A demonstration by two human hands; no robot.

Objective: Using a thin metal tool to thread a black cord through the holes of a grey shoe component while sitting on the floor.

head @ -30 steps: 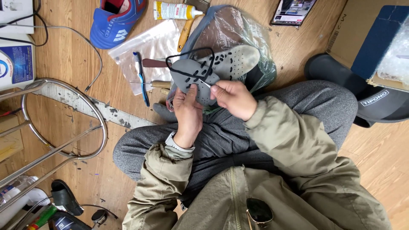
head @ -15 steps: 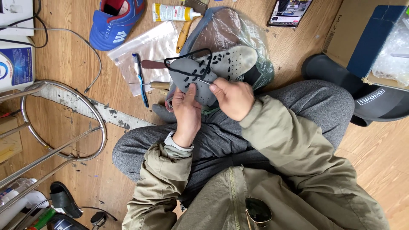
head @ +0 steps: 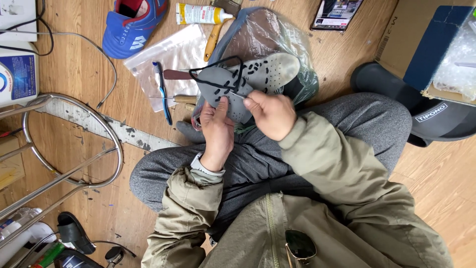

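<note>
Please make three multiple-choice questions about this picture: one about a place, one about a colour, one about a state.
1. Where does the toothbrush lie?
A. on the clear plastic bag
B. in the cardboard box
C. on the person's lap

2. What colour is the shoe at the top left?
A. green
B. blue
C. white

3. What is the left hand doing?
A. resting flat on the floor
B. holding the grey insole
C. hanging free

Answers: 1 A, the brush rests over the bag; 2 B, its upper is blue; 3 B, its thumb presses on the insole.
</note>
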